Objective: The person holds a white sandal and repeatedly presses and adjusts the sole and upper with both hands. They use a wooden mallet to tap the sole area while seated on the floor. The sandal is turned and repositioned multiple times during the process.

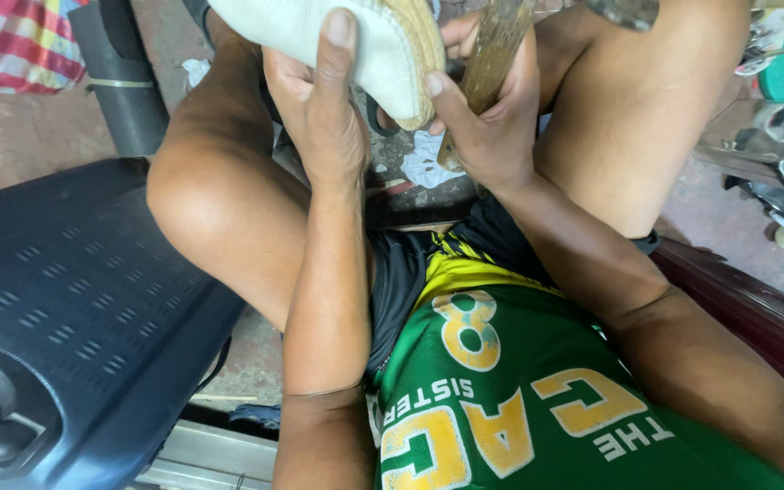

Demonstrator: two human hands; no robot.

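In the head view, the left hand [319, 109] grasps a white shoe [338, 36] at the far middle of the scene, thumb pressed on its side. The right hand [487, 118] is clenched around a wooden handle [494, 50], just right of the shoe's tan sole [419, 45]. On the near left lies a dark suitcase [65, 308]. A crumpled white paper [428, 163] lies on the floor between the knees.

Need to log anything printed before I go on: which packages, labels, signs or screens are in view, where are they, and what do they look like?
No packages, signs or screens.
Jersey: bottom centre, green, with yellow and white printed lettering.
Left hand holds a white shoe, no label visible.
Right hand grips a wooden handle, unmarked.
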